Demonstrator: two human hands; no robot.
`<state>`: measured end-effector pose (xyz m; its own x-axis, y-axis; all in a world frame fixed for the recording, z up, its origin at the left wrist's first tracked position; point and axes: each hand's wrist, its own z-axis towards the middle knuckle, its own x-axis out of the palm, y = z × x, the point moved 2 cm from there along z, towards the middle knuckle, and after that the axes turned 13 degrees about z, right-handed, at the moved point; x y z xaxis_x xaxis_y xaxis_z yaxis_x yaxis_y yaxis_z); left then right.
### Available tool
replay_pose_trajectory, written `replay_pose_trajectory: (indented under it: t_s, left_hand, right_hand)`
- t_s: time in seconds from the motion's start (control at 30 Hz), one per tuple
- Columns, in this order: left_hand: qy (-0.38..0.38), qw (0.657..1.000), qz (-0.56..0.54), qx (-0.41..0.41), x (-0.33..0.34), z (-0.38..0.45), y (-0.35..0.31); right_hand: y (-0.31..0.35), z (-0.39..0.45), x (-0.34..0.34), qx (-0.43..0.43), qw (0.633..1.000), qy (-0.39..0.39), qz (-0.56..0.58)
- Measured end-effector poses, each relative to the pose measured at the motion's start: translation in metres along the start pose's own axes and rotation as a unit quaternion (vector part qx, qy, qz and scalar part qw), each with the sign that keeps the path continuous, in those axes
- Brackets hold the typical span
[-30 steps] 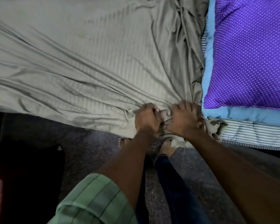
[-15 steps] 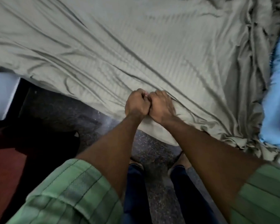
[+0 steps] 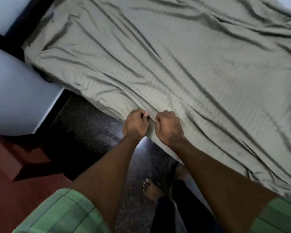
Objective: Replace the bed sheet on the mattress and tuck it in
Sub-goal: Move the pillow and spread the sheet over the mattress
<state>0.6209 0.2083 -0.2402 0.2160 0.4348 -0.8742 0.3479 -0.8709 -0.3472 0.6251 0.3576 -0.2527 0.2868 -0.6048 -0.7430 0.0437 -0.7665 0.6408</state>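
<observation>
Grey-green bed sheet (image 3: 175, 68): spread on mattress, creased, near edge overhanging | left hand (image 3: 135, 123), right hand (image 3: 169, 127): 2 fists bunching that edge | advice: pull taut, even; then tuck under

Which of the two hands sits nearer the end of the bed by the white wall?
The left hand. Both hands grip the near edge of the grey-green sheet side by side, but the right hand lies farther from the white wall.

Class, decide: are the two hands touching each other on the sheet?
Apart: the head view shows a strip of grey-green sheet between the left hand and right hand.
</observation>
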Motion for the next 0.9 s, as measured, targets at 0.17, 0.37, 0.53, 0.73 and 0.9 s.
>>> replay_pose_trajectory:
  t_s: [0.17, 0.37, 0.53, 0.73, 0.9]
  left_hand:
    - [-0.009, 1.0, 0.0, -0.018, -0.038, 0.058, 0.046]
    - [-0.054, 0.996, -0.016, -0.075, -0.076, 0.151, 0.109]
    - [-0.097, 0.985, -0.013, -0.142, -0.112, 0.214, 0.161]
    - [-0.137, 0.975, -0.017, -0.177, -0.156, 0.273, 0.216]
    - [-0.198, 0.965, -0.018, -0.172, -0.194, 0.318, 0.272]
  right_hand:
    - [0.059, 0.082, 0.048, -0.031, 0.999, -0.001, 0.038]
    - [0.117, 0.191, 0.094, -0.064, 0.996, 0.02, 0.063]
    - [0.166, 0.258, 0.119, -0.091, 0.992, 0.079, 0.046]
    - [0.239, 0.316, 0.166, -0.104, 0.991, 0.076, 0.02]
    - [0.294, 0.354, 0.202, -0.082, 0.995, -0.004, -0.062]
